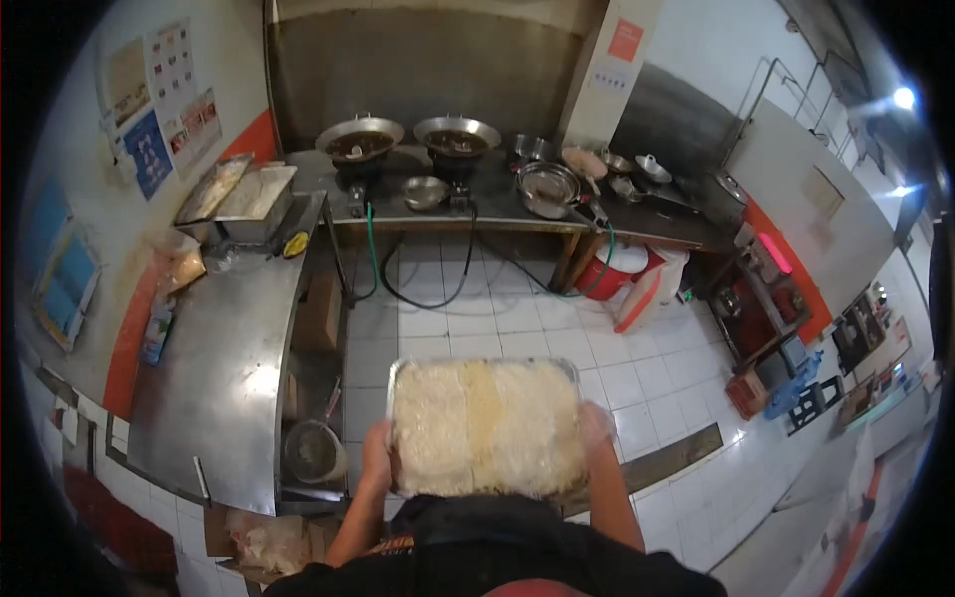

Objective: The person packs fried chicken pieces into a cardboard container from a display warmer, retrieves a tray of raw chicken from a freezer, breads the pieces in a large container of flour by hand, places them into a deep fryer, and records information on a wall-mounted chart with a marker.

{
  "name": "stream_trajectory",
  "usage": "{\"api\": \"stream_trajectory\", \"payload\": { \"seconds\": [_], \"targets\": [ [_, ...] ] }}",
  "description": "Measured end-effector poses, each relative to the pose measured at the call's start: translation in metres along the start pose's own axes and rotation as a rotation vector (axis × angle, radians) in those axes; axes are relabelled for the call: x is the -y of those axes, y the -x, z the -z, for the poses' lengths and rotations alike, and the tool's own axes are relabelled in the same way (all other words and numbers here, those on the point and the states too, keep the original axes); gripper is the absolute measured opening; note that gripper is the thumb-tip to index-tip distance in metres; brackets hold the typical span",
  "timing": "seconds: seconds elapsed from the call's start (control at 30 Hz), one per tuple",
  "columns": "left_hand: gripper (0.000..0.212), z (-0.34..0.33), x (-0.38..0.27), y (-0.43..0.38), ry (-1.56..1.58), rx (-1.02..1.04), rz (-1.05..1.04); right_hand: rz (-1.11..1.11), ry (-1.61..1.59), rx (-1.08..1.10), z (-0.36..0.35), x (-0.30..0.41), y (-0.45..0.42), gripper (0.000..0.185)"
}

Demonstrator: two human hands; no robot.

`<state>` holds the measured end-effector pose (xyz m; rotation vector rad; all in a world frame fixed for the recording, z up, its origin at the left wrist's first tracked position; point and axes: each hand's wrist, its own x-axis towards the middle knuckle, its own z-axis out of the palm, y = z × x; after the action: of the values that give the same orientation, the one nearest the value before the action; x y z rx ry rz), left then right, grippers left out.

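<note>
In front of my body I carry a wide rectangular metal tray [485, 361] by its two short sides. It holds a pale, crumbly or floury layer [433, 425] that fills it nearly to the rim, with a yellower strip [485, 418] down the middle. What the food is, I cannot tell. My left hand [379, 451] grips the left side of the tray. On the opposite side my right hand [595, 433] holds on, and it seems to wear a clear plastic glove. The fingers of both hands are partly hidden by the tray.
A stainless steel table [216, 358] runs along the left, with a metal pan [257, 201] at its far end. Two large woks [359, 140] with dark liquid stand on burners at the back counter. Green and black hoses [425, 304] hang towards the tiled floor. A red bucket [608, 272] stands below.
</note>
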<state>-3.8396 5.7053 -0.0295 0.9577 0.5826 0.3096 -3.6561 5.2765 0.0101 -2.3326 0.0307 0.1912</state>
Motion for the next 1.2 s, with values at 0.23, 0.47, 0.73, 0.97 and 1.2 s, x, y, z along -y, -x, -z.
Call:
{"api": "stream_trajectory", "payload": {
  "seconds": [0.23,0.47,0.73,0.97,1.2],
  "targets": [
    [0.024,-0.017,-0.05,-0.076,-0.038,-0.239,-0.123,-0.401,-0.703,0.167,-0.034,0.204,-0.105,0.02],
    [0.025,-0.03,-0.083,-0.151,0.082,-0.652,-0.203,-0.331,-0.496,0.527,-0.124,0.339,-0.277,0.02],
    [0.044,-0.024,-0.136,-0.194,0.422,-0.961,-0.365,0.123,-0.392,1.034,-0.331,0.436,-0.396,0.035],
    [0.037,0.044,-0.174,-0.225,0.49,-1.328,-0.378,0.288,0.042,1.251,-0.506,0.563,-0.371,0.05],
    [0.054,0.144,-0.181,-0.262,0.519,-1.187,-0.373,0.478,0.147,1.266,-0.611,0.659,-0.336,0.058]
  ]
}}
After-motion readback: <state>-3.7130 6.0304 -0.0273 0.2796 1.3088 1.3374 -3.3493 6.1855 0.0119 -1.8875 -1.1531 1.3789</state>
